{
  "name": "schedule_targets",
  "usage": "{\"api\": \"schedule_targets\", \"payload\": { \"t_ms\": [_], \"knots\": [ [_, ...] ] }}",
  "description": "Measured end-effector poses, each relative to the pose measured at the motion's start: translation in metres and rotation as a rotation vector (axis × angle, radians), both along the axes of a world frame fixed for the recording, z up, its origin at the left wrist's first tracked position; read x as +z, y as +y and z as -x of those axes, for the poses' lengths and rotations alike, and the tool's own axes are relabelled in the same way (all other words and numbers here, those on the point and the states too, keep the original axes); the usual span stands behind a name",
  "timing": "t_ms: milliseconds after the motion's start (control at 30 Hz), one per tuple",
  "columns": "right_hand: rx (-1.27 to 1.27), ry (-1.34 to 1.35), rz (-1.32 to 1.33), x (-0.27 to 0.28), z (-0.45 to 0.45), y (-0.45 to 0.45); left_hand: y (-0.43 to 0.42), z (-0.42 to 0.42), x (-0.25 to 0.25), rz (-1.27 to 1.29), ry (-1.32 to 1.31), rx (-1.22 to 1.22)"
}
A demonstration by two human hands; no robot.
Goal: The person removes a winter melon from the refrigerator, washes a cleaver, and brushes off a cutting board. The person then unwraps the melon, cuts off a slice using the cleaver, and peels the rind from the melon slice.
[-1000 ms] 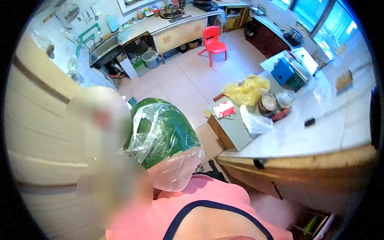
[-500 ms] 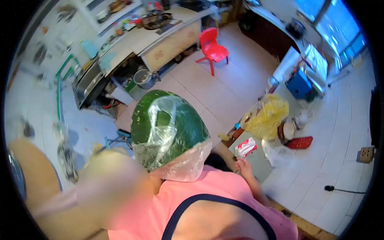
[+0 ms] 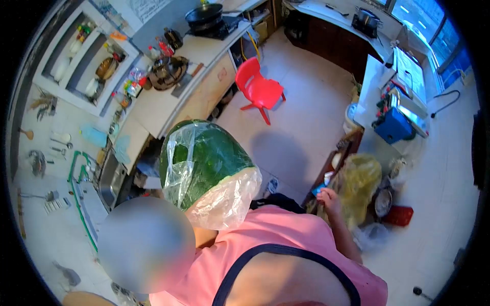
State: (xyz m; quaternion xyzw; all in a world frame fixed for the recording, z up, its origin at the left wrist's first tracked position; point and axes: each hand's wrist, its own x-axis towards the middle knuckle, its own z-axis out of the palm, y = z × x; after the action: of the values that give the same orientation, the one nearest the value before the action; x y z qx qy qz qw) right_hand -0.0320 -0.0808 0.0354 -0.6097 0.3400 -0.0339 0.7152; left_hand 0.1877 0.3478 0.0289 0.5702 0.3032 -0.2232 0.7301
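A large green watermelon (image 3: pixel 217 153), partly wrapped in clear plastic film (image 3: pixel 229 199), is held against the front of my pink shirt. My left forearm (image 3: pixel 205 236) runs beneath it and bears it, while the left hand itself is hidden under the melon. My right hand (image 3: pixel 329 200) reaches out at the right, its fingers curled, beside a yellow plastic bag (image 3: pixel 360 181). A small blue and white item (image 3: pixel 319 189) shows at its fingertips; whether it is gripped I cannot make out.
A red plastic chair (image 3: pixel 259 84) stands on the tiled floor ahead. At left runs a counter (image 3: pixel 191 53) with a wok (image 3: pixel 204 18) on a stove. A blue box (image 3: pixel 392 125) and a red tray (image 3: pixel 398 216) are at right. A round blur covers the lower left.
My view has swung, and the chair sits further left and lower. The watermelon stays against me. My right hand has moved a little up and right; the red-and-white packet no longer shows.
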Motion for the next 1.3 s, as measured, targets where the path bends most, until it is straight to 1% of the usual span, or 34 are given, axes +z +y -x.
{"api": "schedule_targets", "payload": {
  "t_ms": [67, 200, 267, 333, 367, 433, 467, 533, 567, 600, 667, 700, 733, 800, 867, 933, 1000, 1033, 1067, 1133, 1167, 1200, 1267, 1300],
  "knots": [
    [0.086, -0.058, 0.16, 0.039, -0.087, -0.023, -0.028, -0.052, 0.016, 0.011, -0.03, -0.018],
    [0.265, -0.234, 0.109, 0.127, -0.252, -0.054, -0.098, -0.158, 0.035, 0.05, -0.089, -0.03],
    [0.429, -0.344, -0.025, 0.162, -0.32, -0.065, -0.141, -0.213, 0.044, 0.08, -0.138, -0.049],
    [0.586, -0.456, -0.029, 0.197, -0.387, -0.075, -0.186, -0.272, 0.053, 0.116, -0.2, -0.074],
    [0.583, -0.454, -0.025, 0.211, -0.419, -0.08, -0.209, -0.303, 0.056, 0.135, -0.231, -0.084],
    [0.7, -0.544, 0.167, 0.235, -0.485, -0.11, -0.265, -0.372, 0.062, 0.187, -0.295, -0.106],
    [0.684, -0.534, 0.191, 0.239, -0.515, -0.122, -0.293, -0.41, 0.069, 0.216, -0.326, -0.13],
    [0.708, -0.561, 0.353, 0.251, -0.576, -0.151, -0.347, -0.473, 0.083, 0.27, -0.369, -0.175],
    [0.682, -0.462, 0.241, 0.267, -0.597, -0.166, -0.371, -0.498, 0.092, 0.283, -0.38, -0.197],
    [0.686, -0.443, 0.243, 0.265, -0.614, -0.183, -0.398, -0.524, 0.103, 0.304, -0.401, -0.224],
    [0.575, -0.476, 0.241, 0.258, -0.647, -0.219, -0.444, -0.567, 0.122, 0.342, -0.431, -0.271],
    [0.484, -0.373, 0.064, 0.26, -0.661, -0.242, -0.467, -0.586, 0.13, 0.357, -0.444, -0.299],
    [0.491, -0.365, 0.061, 0.253, -0.674, -0.263, -0.49, -0.607, 0.136, 0.378, -0.461, -0.327],
    [0.269, -0.487, 0.003, 0.223, -0.701, -0.307, -0.53, -0.642, 0.141, 0.412, -0.482, -0.375],
    [0.149, -0.536, -0.096, 0.198, -0.73, -0.347, -0.573, -0.676, 0.141, 0.448, -0.492, -0.428],
    [0.077, -0.552, -0.245, 0.19, -0.766, -0.386, -0.619, -0.714, 0.137, 0.488, -0.486, -0.458],
    [0.099, -0.538, -0.243, 0.186, -0.806, -0.432, -0.667, -0.753, 0.128, 0.56, -0.447, -0.441],
    [0.133, -0.567, -0.246, 0.187, -0.831, -0.456, -0.694, -0.775, 0.125, 0.692, -0.376, -0.377],
    [0.128, -0.549, -0.246, 0.185, -0.856, -0.478, -0.715, -0.798, 0.124, 0.687, -0.398, -0.344],
    [0.224, -0.547, -0.319, 0.191, -0.911, -0.522, -0.736, -0.841, 0.129, 0.762, -0.172, -0.317],
    [0.195, -0.458, -0.391, 0.192, -0.937, -0.537, -0.744, -0.862, 0.129, 0.816, -0.031, -0.272],
    [0.235, -0.447, -0.404, 0.188, -0.968, -0.551, -0.75, -0.882, 0.135, 0.812, -0.045, -0.231],
    [0.228, -0.382, -0.532, 0.178, -1.015, -0.576, -0.762, -0.906, 0.147, 0.533, -0.382, -0.208],
    [0.259, -0.384, -0.522, 0.174, -1.043, -0.581, -0.76, -0.924, 0.141, 0.548, -0.353, -0.189]
  ]
}}
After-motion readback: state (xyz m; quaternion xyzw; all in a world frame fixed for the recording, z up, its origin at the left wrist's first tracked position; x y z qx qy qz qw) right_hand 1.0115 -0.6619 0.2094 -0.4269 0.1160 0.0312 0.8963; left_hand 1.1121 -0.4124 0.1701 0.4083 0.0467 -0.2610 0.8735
